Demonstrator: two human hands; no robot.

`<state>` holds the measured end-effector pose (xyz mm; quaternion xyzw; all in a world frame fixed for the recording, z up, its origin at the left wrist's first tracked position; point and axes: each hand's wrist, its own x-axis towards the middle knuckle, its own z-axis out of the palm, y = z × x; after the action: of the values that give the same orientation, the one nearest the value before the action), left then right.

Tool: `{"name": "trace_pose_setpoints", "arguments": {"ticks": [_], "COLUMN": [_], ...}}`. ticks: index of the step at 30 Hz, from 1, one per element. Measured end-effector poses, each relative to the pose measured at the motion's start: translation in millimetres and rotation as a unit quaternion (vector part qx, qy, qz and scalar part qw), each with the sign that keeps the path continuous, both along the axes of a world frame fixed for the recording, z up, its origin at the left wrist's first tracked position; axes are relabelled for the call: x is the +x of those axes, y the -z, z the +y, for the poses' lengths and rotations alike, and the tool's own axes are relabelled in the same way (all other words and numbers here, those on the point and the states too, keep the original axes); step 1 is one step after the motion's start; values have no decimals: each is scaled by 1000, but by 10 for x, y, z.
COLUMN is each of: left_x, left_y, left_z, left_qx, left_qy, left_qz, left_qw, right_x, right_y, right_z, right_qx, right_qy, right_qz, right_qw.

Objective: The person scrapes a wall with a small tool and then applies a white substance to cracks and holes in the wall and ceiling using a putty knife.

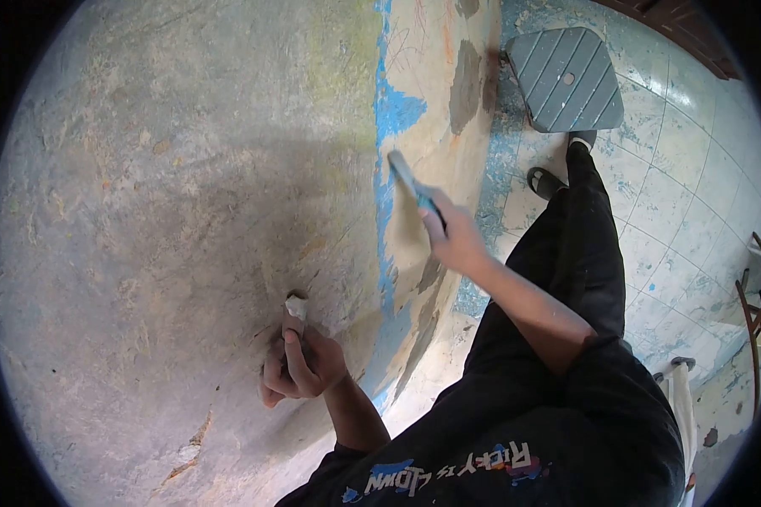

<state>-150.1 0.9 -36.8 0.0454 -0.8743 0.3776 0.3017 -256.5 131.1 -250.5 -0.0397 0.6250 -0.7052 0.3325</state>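
Wrapped round a teal-handled scraper (pixel 413 188), my right hand (pixel 458 237) is over the cream part of the wall, beside a strip of blue paint (pixel 397 111). The tool's end lies by the edge of that blue strip. Lower and to the left, my left hand (pixel 304 365) has its fingers closed on a small tool with white paste (pixel 296 306) at its tip. That tip is near the grey wall surface (pixel 169 245). Most of the left tool is hidden by the fingers.
A grey plastic stool (pixel 566 80) stands on the paint-stained tiled floor (pixel 651 198) at upper right, near my feet in dark sandals. Brown wooden furniture parts (pixel 748 338) show at the right edge. The wall has cracks and dark patches.
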Motion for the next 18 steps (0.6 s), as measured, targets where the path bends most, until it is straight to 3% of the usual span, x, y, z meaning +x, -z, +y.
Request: {"name": "trace_pose_setpoints", "arguments": {"ticks": [5,10,18], "left_x": [-32,-16,0], "left_y": [8,-1,13], "left_z": [5,-9,3], "left_qx": [-1,1,7], "left_qy": [-5,5,3], "left_qz": [2,-2,16], "left_qw": [1000,1000,1000], "right_x": [-234,9,-323], "right_y": [-70,-22,-22], "right_z": [62,43,-66], "right_qx": [29,3,20], "right_qy": [-34,-19,12], "right_qz": [-6,19,-21], "right_qw": [999,1000,1000]}}
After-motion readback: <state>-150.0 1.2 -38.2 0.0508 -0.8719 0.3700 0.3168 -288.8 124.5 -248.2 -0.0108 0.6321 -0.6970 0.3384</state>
